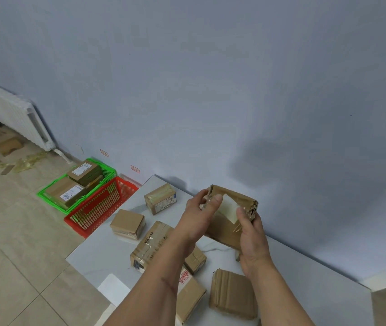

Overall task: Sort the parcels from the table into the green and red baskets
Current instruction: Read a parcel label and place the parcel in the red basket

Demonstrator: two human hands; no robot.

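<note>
Above white table [107, 252], left hand [199, 215] and right hand [252, 229] grip parcel [225, 229].

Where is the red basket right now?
In the head view, the red basket sits on the floor at left, against the table's far-left corner, touching the green basket beyond it.

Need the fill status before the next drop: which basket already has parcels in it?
The green basket, the one farther from the table, holds brown parcels with white labels. The red basket beside the table edge shows none.
</note>
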